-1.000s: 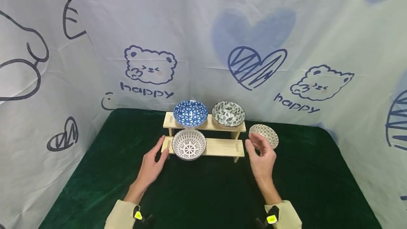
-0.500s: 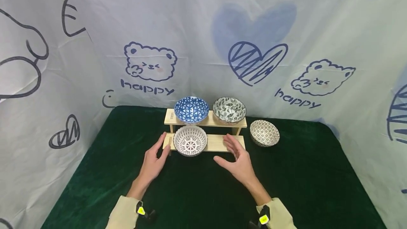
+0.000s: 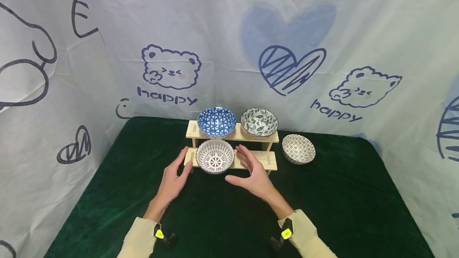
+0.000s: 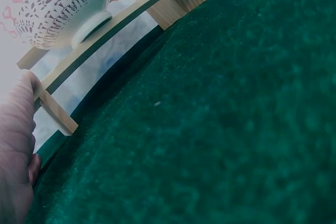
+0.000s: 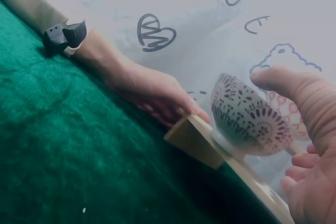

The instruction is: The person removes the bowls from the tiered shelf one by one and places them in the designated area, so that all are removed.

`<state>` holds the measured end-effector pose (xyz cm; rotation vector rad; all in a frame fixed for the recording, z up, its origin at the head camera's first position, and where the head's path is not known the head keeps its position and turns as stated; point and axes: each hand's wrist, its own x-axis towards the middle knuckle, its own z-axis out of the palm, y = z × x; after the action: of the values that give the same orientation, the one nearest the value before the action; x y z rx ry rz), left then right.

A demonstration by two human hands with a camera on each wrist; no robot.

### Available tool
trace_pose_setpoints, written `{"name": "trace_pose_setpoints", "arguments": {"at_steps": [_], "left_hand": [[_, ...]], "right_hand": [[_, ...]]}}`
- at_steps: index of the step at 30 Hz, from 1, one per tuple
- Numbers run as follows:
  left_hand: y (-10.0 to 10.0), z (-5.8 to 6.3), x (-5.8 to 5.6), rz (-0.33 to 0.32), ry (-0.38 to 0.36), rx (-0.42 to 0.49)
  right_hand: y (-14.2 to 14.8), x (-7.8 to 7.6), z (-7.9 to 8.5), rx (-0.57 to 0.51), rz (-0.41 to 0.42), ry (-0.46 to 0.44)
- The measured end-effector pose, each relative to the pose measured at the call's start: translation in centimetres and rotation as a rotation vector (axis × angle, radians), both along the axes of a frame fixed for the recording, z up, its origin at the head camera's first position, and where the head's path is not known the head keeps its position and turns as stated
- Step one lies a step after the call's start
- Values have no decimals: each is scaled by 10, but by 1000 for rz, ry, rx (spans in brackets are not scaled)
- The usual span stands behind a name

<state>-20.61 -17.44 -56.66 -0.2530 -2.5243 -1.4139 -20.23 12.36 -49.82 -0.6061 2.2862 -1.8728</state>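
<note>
A white bowl with a dark petal pattern (image 3: 215, 157) sits on the lower tier of a two-tier wooden display stand (image 3: 254, 163). My left hand (image 3: 171, 182) holds the left end of that tier, thumb at the front edge and fingers toward the back. To the right of the patterned bowl is my right hand (image 3: 256, 176), its thumb and fingers spread apart; contact with the bowl cannot be made out. The right wrist view has the bowl (image 5: 249, 119) between the left hand (image 5: 149, 90) and the right thumb (image 5: 286, 83).
On the upper tier stand a blue triangle-patterned bowl (image 3: 216, 122) and a leaf-patterned bowl (image 3: 259, 122). A smaller lattice-patterned bowl (image 3: 298, 149) rests on the dark green cloth (image 3: 340, 194), right of the stand. A printed white curtain (image 3: 229, 31) hangs behind.
My right hand has moved left, from beside the lattice-patterned bowl to the white petal-patterned bowl, its fingers spreading. My left hand has stayed at the stand's end.
</note>
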Motion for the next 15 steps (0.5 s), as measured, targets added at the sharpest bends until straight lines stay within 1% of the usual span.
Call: {"name": "trace_pose_setpoints", "arguments": {"at_steps": [5, 7, 11, 15], "left_hand": [[1, 0, 0, 15, 1, 1], [1, -1, 0, 21, 0, 2], [1, -2, -1, 19, 7, -1], [1, 1, 0, 6, 4, -2]], "right_hand": [[-13, -7, 2, -11, 51, -14], [-18, -8, 3, -15, 59, -24], [-27, -11, 3, -7, 42, -44], [-34, -14, 3, 7, 22, -55]]}}
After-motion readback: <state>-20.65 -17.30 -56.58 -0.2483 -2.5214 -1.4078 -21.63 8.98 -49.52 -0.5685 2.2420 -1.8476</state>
